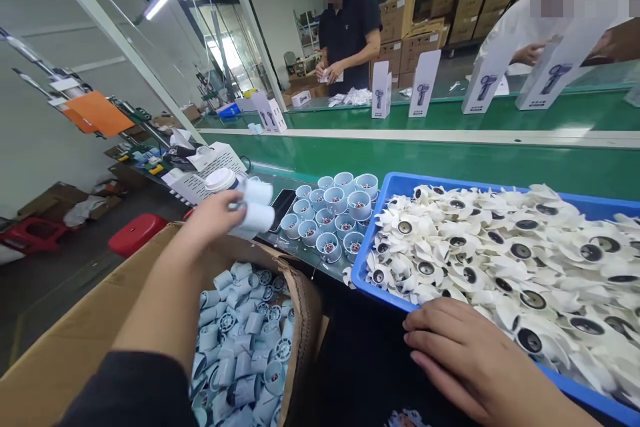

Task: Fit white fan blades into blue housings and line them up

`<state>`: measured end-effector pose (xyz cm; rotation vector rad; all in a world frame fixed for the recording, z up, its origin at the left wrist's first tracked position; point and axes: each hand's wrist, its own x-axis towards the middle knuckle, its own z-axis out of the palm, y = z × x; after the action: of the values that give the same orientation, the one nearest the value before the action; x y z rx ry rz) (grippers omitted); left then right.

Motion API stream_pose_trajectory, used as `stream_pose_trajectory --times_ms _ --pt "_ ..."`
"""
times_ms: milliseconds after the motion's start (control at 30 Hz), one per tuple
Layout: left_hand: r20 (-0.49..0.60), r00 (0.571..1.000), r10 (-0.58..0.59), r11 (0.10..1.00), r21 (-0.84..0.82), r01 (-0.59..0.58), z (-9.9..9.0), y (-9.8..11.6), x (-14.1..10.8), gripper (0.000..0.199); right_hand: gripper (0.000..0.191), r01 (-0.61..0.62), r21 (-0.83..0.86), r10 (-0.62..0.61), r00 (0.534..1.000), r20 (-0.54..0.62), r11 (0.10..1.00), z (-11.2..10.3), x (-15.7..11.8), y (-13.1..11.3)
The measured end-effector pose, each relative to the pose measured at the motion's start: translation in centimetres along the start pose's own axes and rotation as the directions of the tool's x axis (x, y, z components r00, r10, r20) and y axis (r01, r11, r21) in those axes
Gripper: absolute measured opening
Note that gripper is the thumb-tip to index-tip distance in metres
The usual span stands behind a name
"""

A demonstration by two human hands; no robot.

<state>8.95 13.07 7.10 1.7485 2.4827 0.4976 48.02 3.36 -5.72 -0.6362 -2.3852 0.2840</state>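
In the head view, left of centre, the left hand (216, 213) grips a few pale blue housings (256, 209), blurred so the count is unclear, above the cardboard box (300, 293) of more. At lower right, the right hand (470, 360) rests flat, fingers together, on the blue tray (373, 247) of white impellers (500, 253). Upright housings stand on the desk (300, 250) between.

My left hand (213, 213) blurs with its cylinders (255, 210); the blue tray (395, 181) runs off frame right.

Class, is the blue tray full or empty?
Full: the blue tray is heaped with white fan impellers; the right hand rests on its near edge.
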Motion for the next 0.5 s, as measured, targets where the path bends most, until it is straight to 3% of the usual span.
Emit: stream_pose_trajectory --times_ms 133,233,367,500 --pt "0.187 0.98 0.067 0.988 0.124 -0.091 3.5 6.9 4.0 0.022 0.02 -0.056 0.093 0.055 0.998 0.007 0.994 0.4 -0.2 0.1" --pt "0.281 0.953 0.11 0.974 0.158 -0.16 5.9 10.4 4.9 0.03 0.021 -0.099 0.119 0.102 0.995 -0.017 0.988 0.8 -0.4 0.0" --pt "0.367 0.918 0.148 0.96 0.17 -0.223 7.5 12.5 5.0 0.033 0.024 -0.121 0.129 0.125 0.992 -0.023 0.984 1.1 -0.7 0.0" --pt "0.382 0.909 0.165 0.958 0.158 -0.241 6.8 12.4 5.1 0.039 0.023 -0.106 0.124 0.109 0.994 -0.016 0.987 0.8 -0.6 0.1"
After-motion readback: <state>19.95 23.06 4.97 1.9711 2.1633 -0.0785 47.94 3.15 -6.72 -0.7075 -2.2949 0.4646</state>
